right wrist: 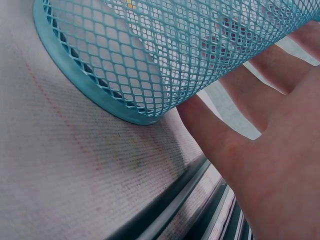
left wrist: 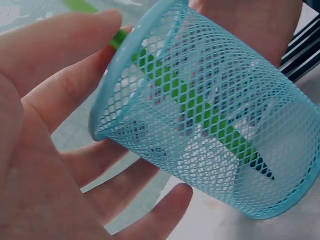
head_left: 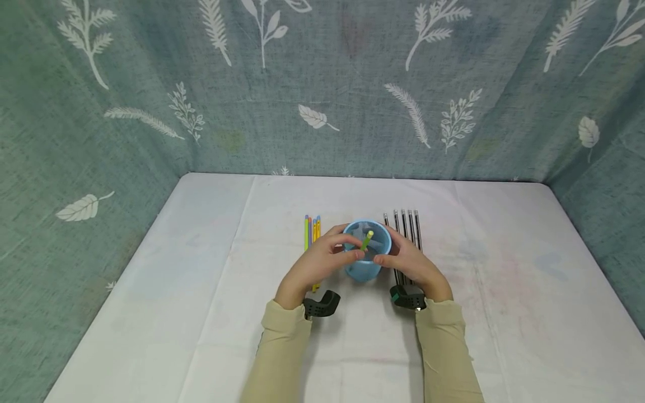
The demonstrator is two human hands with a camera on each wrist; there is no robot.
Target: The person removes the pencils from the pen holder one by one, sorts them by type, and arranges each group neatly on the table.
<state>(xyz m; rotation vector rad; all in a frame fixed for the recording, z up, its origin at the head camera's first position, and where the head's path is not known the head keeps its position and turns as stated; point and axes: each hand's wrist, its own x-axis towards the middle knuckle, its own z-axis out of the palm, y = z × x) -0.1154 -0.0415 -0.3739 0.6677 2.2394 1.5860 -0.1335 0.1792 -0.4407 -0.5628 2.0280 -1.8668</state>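
A light blue mesh pen cup (head_left: 364, 272) stands on the table between the two hands. My left hand (head_left: 327, 257) pinches a green pencil (head_left: 368, 240) between thumb and index finger at the cup's rim. Through the mesh in the left wrist view, the pencil (left wrist: 205, 117) slants down inside the cup, dark tip toward the bottom. The left hand's other fingers (left wrist: 120, 185) spread along the outside of the cup. My right hand (head_left: 412, 258) holds the cup's right side, thumb near the rim; in the right wrist view its fingers (right wrist: 240, 95) reach along the mesh wall.
Several coloured pencils (head_left: 306, 234), green, yellow and others, lie left of the cup, partly under the left hand. Several dark pencils (head_left: 410, 224) lie in a row at the right, partly behind the right hand. A white cloth (head_left: 151, 313) covers the table, with a leaf-patterned curtain (head_left: 322, 145) behind.
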